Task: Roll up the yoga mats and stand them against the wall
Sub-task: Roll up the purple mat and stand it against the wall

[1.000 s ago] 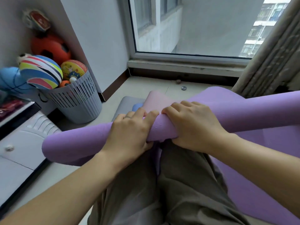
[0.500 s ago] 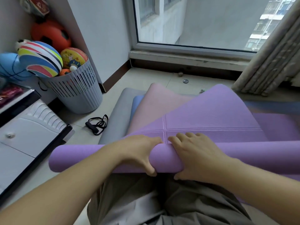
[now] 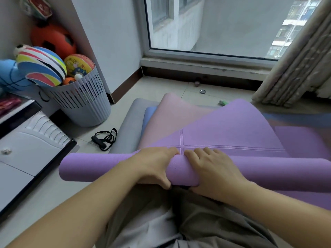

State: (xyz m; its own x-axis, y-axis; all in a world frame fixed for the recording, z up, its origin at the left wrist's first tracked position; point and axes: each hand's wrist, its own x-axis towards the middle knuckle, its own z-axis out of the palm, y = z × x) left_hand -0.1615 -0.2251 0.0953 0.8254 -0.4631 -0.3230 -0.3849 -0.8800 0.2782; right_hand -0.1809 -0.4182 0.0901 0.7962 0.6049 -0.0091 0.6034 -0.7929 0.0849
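**Both hands clasping the rolled end of the purple mat, lower centre of frame**

At the bottom of the frame my grey trousers (image 3: 179, 221) are showing, with both forearms reaching up from the lower corners. Just above my lap I am holding the purple mat (image 3: 100, 167), its near end rolled into a tube lying across the frame from centre-left to the right edge. My left hand (image 3: 154, 167) is gripping the roll at mid-frame, fingers curled over the top and thumb tucked under the near side. My right hand (image 3: 215, 172) is gripping it just beside the left, fingers wrapping over the top; its thumb is hidden.

Beyond the roll, the unrolled part of the mat is lying flat and running toward the upper right, with a cross of embossed lines just past my fingertips. Under it, a pink mat (image 3: 172, 115), a blue mat (image 3: 148, 113) and a grey mat (image 3: 130, 122) are fanning out to the left, each one peeking from beneath the one above.

Left of the mats, a black strap (image 3: 105, 138) is lying on the tiled floor (image 3: 161, 86). A white cabinet (image 3: 26, 149) is filling the left edge. Further back, a slotted basket (image 3: 86, 104) of balls is standing against the wall (image 3: 107, 33) in the upper left. A window (image 3: 215, 24) is spanning the top, with a curtain (image 3: 295, 68) hanging in the upper right.
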